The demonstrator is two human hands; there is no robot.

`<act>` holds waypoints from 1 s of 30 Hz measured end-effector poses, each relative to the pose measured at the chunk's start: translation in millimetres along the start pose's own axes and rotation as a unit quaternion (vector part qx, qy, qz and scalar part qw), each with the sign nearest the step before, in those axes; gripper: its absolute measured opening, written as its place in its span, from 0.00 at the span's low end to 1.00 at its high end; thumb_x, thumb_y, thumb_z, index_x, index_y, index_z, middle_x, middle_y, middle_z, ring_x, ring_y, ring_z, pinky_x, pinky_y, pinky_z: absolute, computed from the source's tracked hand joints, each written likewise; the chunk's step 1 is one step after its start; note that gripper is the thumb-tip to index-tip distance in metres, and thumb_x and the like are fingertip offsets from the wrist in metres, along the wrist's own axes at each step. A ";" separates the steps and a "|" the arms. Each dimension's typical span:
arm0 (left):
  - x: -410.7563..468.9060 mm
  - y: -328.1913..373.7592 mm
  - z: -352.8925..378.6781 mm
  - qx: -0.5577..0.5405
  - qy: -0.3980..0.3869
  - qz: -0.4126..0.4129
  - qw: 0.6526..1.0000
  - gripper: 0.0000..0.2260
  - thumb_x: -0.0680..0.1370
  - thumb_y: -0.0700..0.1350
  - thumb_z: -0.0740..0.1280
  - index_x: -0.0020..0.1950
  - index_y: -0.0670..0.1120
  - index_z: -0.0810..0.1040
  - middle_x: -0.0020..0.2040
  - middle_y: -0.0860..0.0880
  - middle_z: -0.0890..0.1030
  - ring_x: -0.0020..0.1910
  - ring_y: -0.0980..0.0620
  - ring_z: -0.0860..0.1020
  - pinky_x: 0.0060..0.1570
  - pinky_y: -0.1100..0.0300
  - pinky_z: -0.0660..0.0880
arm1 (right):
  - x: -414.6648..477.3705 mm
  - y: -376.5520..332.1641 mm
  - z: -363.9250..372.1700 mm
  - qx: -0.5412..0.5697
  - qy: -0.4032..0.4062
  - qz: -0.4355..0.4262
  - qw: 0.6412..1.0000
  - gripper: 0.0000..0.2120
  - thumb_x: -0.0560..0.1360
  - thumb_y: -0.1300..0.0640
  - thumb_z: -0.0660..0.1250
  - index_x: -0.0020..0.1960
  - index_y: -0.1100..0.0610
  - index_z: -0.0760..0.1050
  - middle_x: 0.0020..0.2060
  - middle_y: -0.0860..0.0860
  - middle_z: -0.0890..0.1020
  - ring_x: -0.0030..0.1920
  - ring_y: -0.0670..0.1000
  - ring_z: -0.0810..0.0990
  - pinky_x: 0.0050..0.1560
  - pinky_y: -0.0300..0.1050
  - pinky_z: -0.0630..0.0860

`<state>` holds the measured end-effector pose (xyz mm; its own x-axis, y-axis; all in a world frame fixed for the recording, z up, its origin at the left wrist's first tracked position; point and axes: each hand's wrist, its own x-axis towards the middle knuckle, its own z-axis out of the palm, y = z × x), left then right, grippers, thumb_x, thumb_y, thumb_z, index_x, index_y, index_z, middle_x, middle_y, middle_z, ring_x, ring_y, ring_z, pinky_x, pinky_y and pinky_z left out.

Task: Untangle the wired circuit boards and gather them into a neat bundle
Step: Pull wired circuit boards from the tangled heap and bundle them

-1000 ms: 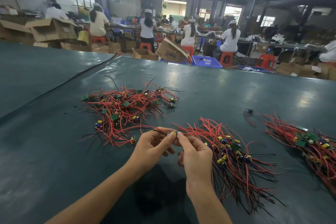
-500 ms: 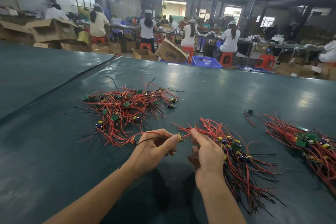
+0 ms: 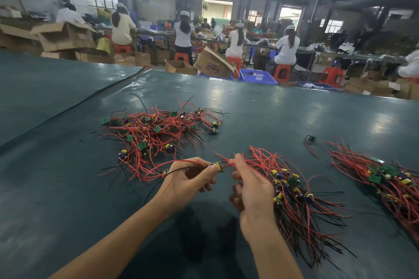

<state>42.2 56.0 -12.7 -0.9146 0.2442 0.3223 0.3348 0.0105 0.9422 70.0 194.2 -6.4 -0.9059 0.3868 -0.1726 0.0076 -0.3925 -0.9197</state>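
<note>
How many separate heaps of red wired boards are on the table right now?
3: a tangled heap far left, a combed bundle under the right hand, and another bundle at the right edge. One stray board lies apart.

1. Hands apart now; a second ago fingertips met over one small board [image 3: 216, 166].
2. Left hand [image 3: 189, 182] keeps its grip on that board, now shifted left and lifted a little off the desk.
3. Right hand [image 3: 250, 186] slid right, fingers now on the red wires [image 3: 240, 162] at the near bundle [image 3: 292, 197].
4. Board's black lead [image 3: 156, 186] now trails free under the left wrist.
5. Right fingertips blurred; pinch likely, not certain.
</note>
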 end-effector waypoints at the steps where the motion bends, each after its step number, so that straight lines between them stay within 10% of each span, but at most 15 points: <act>1: -0.6 0.4 1.1 0.006 -0.008 0.003 1.000 0.08 0.74 0.50 0.71 0.41 0.46 0.82 0.32 0.47 0.82 0.30 0.53 0.79 0.33 0.62 0.75 | -3.9 4.3 4.2 -0.018 -0.031 0.005 0.999 0.09 0.71 0.49 0.75 0.36 0.53 0.86 0.29 0.50 0.80 0.27 0.49 0.71 0.28 0.40 0.69; 4: -2.6 2.5 2.9 0.009 -0.032 0.012 0.999 0.09 0.74 0.51 0.70 0.42 0.45 0.82 0.31 0.48 0.82 0.31 0.54 0.79 0.34 0.64 0.75 | -7.9 8.3 9.5 -0.026 -0.056 0.005 0.998 0.09 0.73 0.51 0.74 0.37 0.55 0.86 0.33 0.56 0.81 0.33 0.54 0.76 0.37 0.48 0.75; 15: 1.4 9.6 -10.1 -0.032 -0.015 -0.007 0.999 0.09 0.74 0.49 0.71 0.37 0.46 0.83 0.31 0.47 0.81 0.31 0.51 0.78 0.34 0.61 0.75 | 15.7 -19.9 -25.2 0.102 0.088 -0.061 0.989 0.14 0.76 0.55 0.70 0.33 0.55 0.85 0.26 0.46 0.74 0.22 0.43 0.61 0.21 0.34 0.58; 24: 9.7 3.5 -9.3 -0.275 0.105 -0.185 0.938 0.18 0.73 0.60 0.63 0.42 0.46 0.78 0.34 0.50 0.80 0.28 0.54 0.77 0.27 0.62 0.74 | -3.5 -20.5 -9.9 0.134 -0.072 -0.094 0.984 0.19 0.68 0.40 0.67 0.40 0.55 0.86 0.28 0.48 0.76 0.22 0.43 0.63 0.22 0.34 0.59; 30: 10.6 4.9 -14.9 -0.356 -0.048 -0.208 0.910 0.21 0.70 0.65 0.64 0.29 0.50 0.72 0.31 0.50 0.73 0.32 0.51 0.75 0.34 0.59 0.74 | -6.9 -14.0 -5.0 0.056 -0.096 -0.065 0.992 0.28 0.68 0.35 0.62 0.41 0.59 0.86 0.27 0.49 0.73 0.22 0.45 0.61 0.22 0.35 0.58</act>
<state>30.7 44.2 -3.4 -0.8933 0.4462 -0.0532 -0.2986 -0.5010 0.8123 78.3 201.2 5.9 -0.9604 0.2776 0.0246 -0.1512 -0.4449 -0.8827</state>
